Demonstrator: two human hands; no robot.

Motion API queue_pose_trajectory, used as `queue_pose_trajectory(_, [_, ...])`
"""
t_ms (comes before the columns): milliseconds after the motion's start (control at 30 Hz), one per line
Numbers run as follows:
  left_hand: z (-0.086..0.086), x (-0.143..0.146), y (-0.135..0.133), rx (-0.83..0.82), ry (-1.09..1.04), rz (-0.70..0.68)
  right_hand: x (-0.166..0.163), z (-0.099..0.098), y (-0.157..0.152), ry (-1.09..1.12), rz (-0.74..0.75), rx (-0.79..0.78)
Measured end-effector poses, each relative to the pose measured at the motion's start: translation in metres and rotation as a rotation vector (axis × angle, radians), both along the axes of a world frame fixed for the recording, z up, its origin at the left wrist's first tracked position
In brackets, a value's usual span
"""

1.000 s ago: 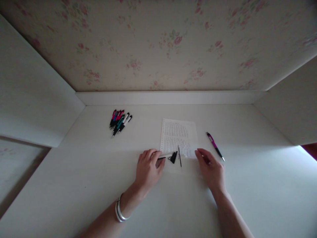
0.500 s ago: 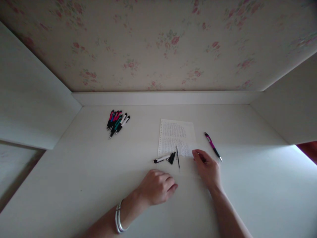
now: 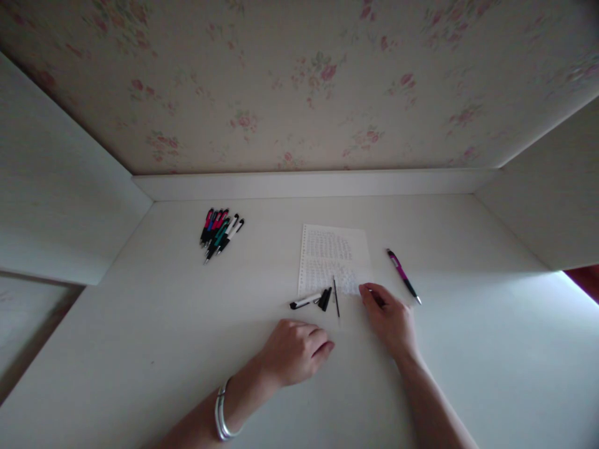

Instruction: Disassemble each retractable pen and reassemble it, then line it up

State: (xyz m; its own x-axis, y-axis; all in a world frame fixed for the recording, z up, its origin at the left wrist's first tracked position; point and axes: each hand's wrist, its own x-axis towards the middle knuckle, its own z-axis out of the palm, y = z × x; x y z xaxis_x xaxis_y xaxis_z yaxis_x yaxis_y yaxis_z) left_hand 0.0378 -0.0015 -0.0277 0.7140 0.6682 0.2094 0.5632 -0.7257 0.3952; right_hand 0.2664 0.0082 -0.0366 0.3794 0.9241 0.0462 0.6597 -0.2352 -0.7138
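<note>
A white pen barrel (image 3: 306, 302), a black pen tip piece (image 3: 324, 299) and a thin black refill (image 3: 336, 297) lie apart on the white desk (image 3: 154, 349), at the near edge of a written sheet of paper (image 3: 333, 257). My left hand (image 3: 294, 352) rests on the desk just below them, fingers curled, nothing visible in it. My right hand (image 3: 388, 321) lies at the sheet's near right corner with fingers curled; a small dark thing shows between them, too small to name. A magenta pen (image 3: 403, 274) lies just right of the sheet.
A bunch of several pens (image 3: 218, 229) in pink, teal, blue and white lies at the back left of the desk. White side panels (image 3: 56, 206) stand on both sides, and floral wallpaper (image 3: 309, 87) rises behind a low back ledge.
My left hand let go of the white pen barrel and drew back toward me; the barrel now lies on the desk. My right hand barely shifted.
</note>
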Motion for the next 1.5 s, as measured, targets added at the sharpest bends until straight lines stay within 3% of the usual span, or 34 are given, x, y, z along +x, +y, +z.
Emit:
queue_pose_trajectory(867, [-0.001,-0.001,0.000,-0.016,-0.076,0.004,-0.004,0.003,0.000,-0.171,0.067,0.024])
queue_pose_trajectory(1133, [0.003,-0.005,0.005,0.066,-0.241,0.293,-0.011,0.007,-0.005,-0.360,0.188,0.061])
queue_pose_trajectory(1500, [0.003,-0.008,0.010,0.149,0.058,0.450,-0.021,0.006,-0.005,-0.344,0.356,0.093])
